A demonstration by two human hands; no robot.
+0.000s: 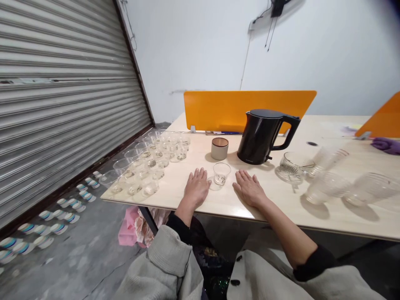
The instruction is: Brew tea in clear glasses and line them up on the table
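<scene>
Both my hands lie flat on the pale wooden table point(233, 204), palms down and holding nothing. Between them stands a clear plastic cup point(221, 173) with some dark bits at its bottom. My left hand point(197, 186) rests just left of this cup, and my right hand point(249, 186) is on its other side; each is apart from it. Behind the cup sits a small grey canister point(219, 150) with a brown inside. A black electric kettle point(260, 136) stands to the right of the canister, its handle pointing right.
Many clear cups point(151, 162) with dark bits crowd the table's left end. At right are a glass bowl point(295, 161) and stacks of clear cups point(328, 186) lying tilted. An orange divider point(218, 109) stands behind. Rows of white-and-blue cups point(59, 214) line the floor by the shutter point(62, 96).
</scene>
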